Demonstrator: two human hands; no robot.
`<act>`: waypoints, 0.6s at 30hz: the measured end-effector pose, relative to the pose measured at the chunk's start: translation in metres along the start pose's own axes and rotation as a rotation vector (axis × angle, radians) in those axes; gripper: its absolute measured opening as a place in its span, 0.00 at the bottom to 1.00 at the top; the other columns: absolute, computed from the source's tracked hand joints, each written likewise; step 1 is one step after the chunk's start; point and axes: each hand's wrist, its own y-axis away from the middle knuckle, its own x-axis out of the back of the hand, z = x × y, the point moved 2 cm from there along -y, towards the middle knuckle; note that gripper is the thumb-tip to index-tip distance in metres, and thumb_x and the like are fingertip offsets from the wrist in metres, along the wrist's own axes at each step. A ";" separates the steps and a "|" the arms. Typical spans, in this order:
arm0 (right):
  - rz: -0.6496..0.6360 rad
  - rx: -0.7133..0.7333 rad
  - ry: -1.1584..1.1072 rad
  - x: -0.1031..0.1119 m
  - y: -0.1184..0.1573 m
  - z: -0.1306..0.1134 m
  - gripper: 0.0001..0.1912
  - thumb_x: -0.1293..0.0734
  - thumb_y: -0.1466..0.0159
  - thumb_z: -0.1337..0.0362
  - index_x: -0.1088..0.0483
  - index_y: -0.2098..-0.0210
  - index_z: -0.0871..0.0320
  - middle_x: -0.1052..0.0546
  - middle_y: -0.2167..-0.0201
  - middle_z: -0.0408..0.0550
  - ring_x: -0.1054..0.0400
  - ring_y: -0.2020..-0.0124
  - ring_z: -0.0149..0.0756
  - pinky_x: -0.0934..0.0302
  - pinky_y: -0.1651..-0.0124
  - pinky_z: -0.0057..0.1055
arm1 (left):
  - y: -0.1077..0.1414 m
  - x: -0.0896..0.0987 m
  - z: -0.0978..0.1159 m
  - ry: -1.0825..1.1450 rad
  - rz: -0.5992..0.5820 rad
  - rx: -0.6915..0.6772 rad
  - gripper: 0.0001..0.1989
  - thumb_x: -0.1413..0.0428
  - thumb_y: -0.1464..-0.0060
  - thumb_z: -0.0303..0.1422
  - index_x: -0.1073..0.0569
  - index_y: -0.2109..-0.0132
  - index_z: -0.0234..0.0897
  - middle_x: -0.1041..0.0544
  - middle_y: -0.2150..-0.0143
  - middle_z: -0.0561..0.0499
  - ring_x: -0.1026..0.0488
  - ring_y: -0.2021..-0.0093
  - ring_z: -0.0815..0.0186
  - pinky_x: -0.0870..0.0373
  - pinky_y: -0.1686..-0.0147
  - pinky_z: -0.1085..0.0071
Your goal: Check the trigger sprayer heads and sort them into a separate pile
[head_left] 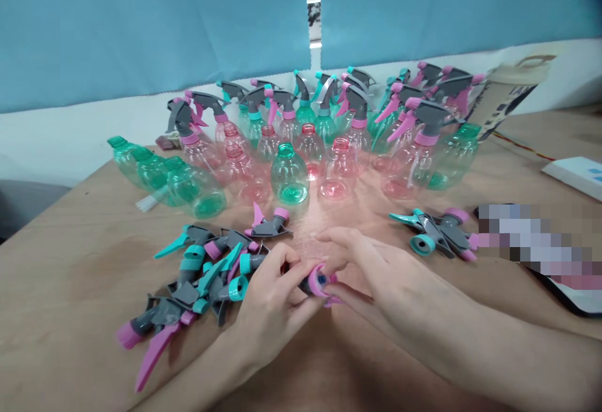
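Observation:
My left hand (275, 299) is closed around a grey spray trigger head (320, 279) with a pink collar. The collar's open end faces right and shows a dark blue centre. My right hand (376, 274) has its thumb and a finger on the pink collar, the other fingers stretched above it. Left of my left hand lies a pile of loose spray heads (188, 296) in grey with teal or pink parts. Beyond my hands, an open green bottle (290, 177) and an open pink bottle (337, 170) stand upright. My fingers hide much of the held head's body.
Several bottles with spray heads fitted (426, 142) stand at the back, among open ones. Open green bottles (181, 180) are at the left. More loose heads (437, 233) lie at the right, beside a partly blurred phone-like object (555, 274). A cup (510, 92) stands behind.

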 end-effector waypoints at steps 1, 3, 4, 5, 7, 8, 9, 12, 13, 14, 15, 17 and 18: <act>-0.005 0.016 0.002 -0.002 0.001 0.000 0.22 0.39 0.37 0.72 0.44 0.44 0.57 0.26 0.55 0.52 0.30 0.56 0.39 0.33 0.59 0.35 | 0.000 0.000 0.000 0.006 -0.011 0.001 0.09 0.46 0.45 0.28 0.28 0.55 0.38 0.40 0.66 0.52 0.38 0.73 0.72 0.37 0.79 0.79; -0.012 0.078 0.018 -0.006 0.003 0.000 0.22 0.41 0.38 0.75 0.43 0.44 0.58 0.27 0.54 0.53 0.31 0.54 0.40 0.34 0.57 0.35 | -0.001 0.000 -0.001 0.023 -0.053 0.000 0.07 0.45 0.45 0.28 0.28 0.58 0.38 0.38 0.65 0.51 0.38 0.71 0.71 0.36 0.77 0.78; -0.015 0.110 0.032 -0.008 0.003 0.000 0.22 0.42 0.38 0.75 0.43 0.45 0.58 0.27 0.54 0.53 0.32 0.54 0.40 0.34 0.57 0.35 | -0.002 0.000 -0.001 0.031 -0.075 -0.004 0.05 0.45 0.45 0.28 0.28 0.60 0.37 0.38 0.65 0.51 0.37 0.70 0.70 0.36 0.76 0.76; -0.019 0.130 0.050 -0.008 0.003 0.000 0.20 0.42 0.38 0.76 0.41 0.47 0.59 0.27 0.56 0.53 0.32 0.55 0.40 0.35 0.58 0.35 | -0.003 0.001 -0.002 0.039 -0.096 -0.007 0.04 0.45 0.45 0.28 0.28 0.62 0.37 0.37 0.65 0.51 0.37 0.69 0.69 0.35 0.73 0.75; -0.058 0.138 0.090 -0.007 0.001 0.001 0.14 0.43 0.37 0.76 0.39 0.53 0.60 0.27 0.61 0.51 0.32 0.61 0.38 0.35 0.64 0.33 | -0.005 0.002 -0.003 0.058 -0.136 -0.010 0.03 0.45 0.45 0.28 0.27 0.63 0.38 0.37 0.66 0.52 0.36 0.67 0.68 0.34 0.70 0.73; -0.094 0.142 0.100 -0.006 0.000 0.001 0.12 0.43 0.37 0.76 0.38 0.55 0.61 0.28 0.64 0.50 0.32 0.64 0.37 0.36 0.66 0.32 | -0.006 0.002 -0.004 0.068 -0.159 -0.013 0.04 0.45 0.45 0.28 0.27 0.62 0.39 0.36 0.66 0.52 0.36 0.67 0.68 0.34 0.69 0.73; -0.140 0.158 0.103 -0.003 -0.002 0.001 0.10 0.43 0.37 0.76 0.38 0.57 0.61 0.28 0.65 0.49 0.33 0.65 0.36 0.37 0.66 0.31 | -0.007 0.002 -0.005 0.079 -0.183 -0.017 0.04 0.45 0.45 0.28 0.27 0.61 0.39 0.36 0.66 0.52 0.36 0.67 0.68 0.34 0.69 0.73; -0.251 0.271 0.125 0.008 -0.006 -0.002 0.11 0.41 0.38 0.77 0.38 0.57 0.61 0.29 0.60 0.51 0.34 0.60 0.37 0.39 0.61 0.31 | -0.010 0.001 -0.007 0.110 -0.256 -0.024 0.04 0.45 0.45 0.29 0.27 0.61 0.39 0.35 0.64 0.52 0.35 0.65 0.67 0.34 0.67 0.72; -0.276 0.310 0.149 0.012 -0.006 -0.003 0.12 0.41 0.39 0.78 0.38 0.56 0.61 0.28 0.59 0.52 0.35 0.58 0.37 0.39 0.60 0.32 | -0.010 0.001 -0.007 0.120 -0.271 -0.028 0.03 0.45 0.44 0.29 0.27 0.61 0.39 0.35 0.63 0.52 0.35 0.64 0.66 0.34 0.66 0.71; -0.299 0.332 0.180 0.016 -0.007 -0.003 0.13 0.41 0.39 0.78 0.38 0.55 0.62 0.28 0.58 0.53 0.35 0.58 0.39 0.40 0.59 0.32 | -0.011 0.001 -0.007 0.127 -0.284 -0.031 0.03 0.45 0.44 0.30 0.27 0.62 0.39 0.35 0.63 0.52 0.35 0.63 0.66 0.34 0.65 0.71; -0.315 0.341 0.212 0.019 -0.007 -0.003 0.13 0.42 0.38 0.78 0.38 0.55 0.63 0.28 0.58 0.53 0.35 0.57 0.39 0.40 0.60 0.33 | -0.012 0.002 -0.007 0.129 -0.293 -0.035 0.03 0.45 0.44 0.30 0.27 0.62 0.39 0.35 0.63 0.51 0.35 0.62 0.66 0.34 0.64 0.70; -0.327 0.329 0.255 0.023 -0.008 -0.002 0.12 0.43 0.37 0.77 0.37 0.54 0.63 0.28 0.57 0.54 0.34 0.57 0.40 0.41 0.60 0.34 | -0.012 0.002 -0.005 0.118 -0.311 -0.036 0.04 0.45 0.44 0.31 0.28 0.60 0.39 0.36 0.62 0.51 0.35 0.62 0.66 0.34 0.63 0.70; -0.324 0.315 0.259 0.024 -0.008 -0.001 0.11 0.43 0.36 0.75 0.37 0.54 0.63 0.27 0.58 0.53 0.34 0.58 0.39 0.41 0.60 0.34 | -0.012 0.002 -0.004 0.112 -0.318 -0.032 0.04 0.45 0.43 0.32 0.28 0.60 0.40 0.36 0.62 0.52 0.36 0.62 0.66 0.34 0.63 0.70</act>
